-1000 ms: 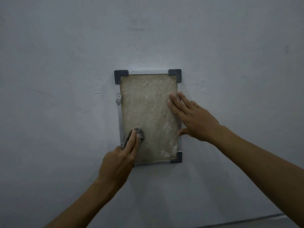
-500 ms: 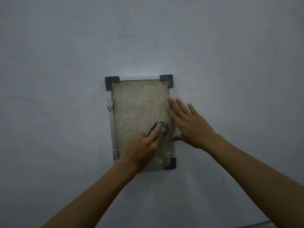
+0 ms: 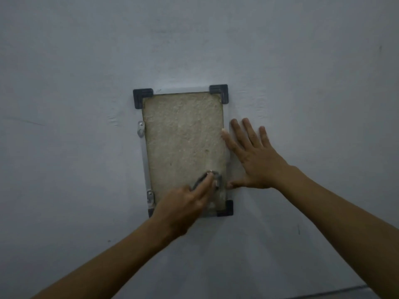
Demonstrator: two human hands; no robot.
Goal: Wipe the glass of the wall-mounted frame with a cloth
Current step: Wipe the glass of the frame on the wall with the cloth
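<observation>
1 tall rectangular frame (image 3: pixel 183 147) with speckled beige panel; on it 4 dark plastic corner caps (image 3: pixel 219 92), 2 small metal clips (image 3: pixel 140 128) along left edge, 1 grey cloth (image 3: pixel 217 180), 2 bare hands (image 3: pixel 251 157).

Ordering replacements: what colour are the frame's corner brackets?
Dark grey corner brackets, clearest in the head view.
</observation>
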